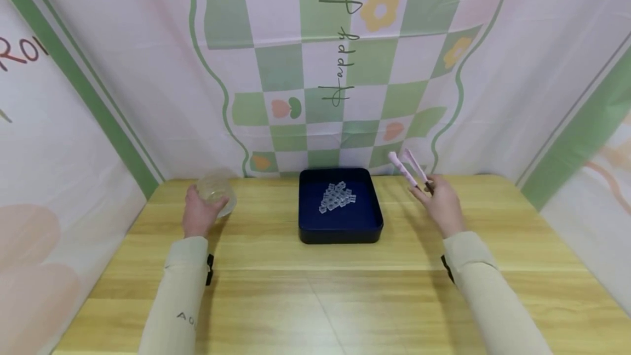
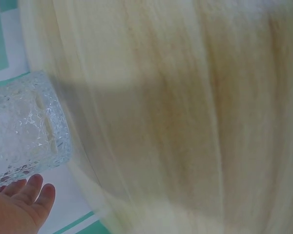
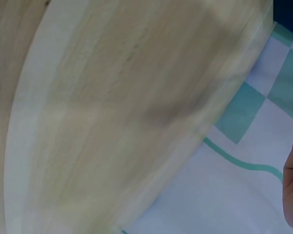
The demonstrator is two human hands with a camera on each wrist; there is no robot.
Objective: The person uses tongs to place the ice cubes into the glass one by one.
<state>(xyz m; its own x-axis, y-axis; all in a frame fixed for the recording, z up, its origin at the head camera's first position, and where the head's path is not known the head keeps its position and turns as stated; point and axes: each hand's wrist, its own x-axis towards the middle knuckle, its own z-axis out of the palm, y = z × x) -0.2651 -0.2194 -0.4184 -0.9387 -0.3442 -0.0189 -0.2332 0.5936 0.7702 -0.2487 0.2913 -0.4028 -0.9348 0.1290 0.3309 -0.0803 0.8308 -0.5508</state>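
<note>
At the left of the table, my left hand (image 1: 200, 213) grips a clear glass (image 1: 217, 193) around its side. In the left wrist view the textured wall of the glass (image 2: 27, 126) shows, with fingertips (image 2: 34, 187) against it. My right hand (image 1: 443, 204) holds a pair of pink tongs (image 1: 405, 171) by the dark handle end, their two arms spread and pointing up and left. Between the hands stands a dark blue square tray (image 1: 340, 234), with a heap of small clear cubes (image 1: 337, 197) in it. Only the edge of the right hand appears in the right wrist view; the tongs are out of sight there.
The wood-grain table (image 1: 276, 300) runs back to a hanging cloth (image 1: 325, 70) with green and white checks. More printed cloth hangs at both sides. A seam crosses the table in front of the tray.
</note>
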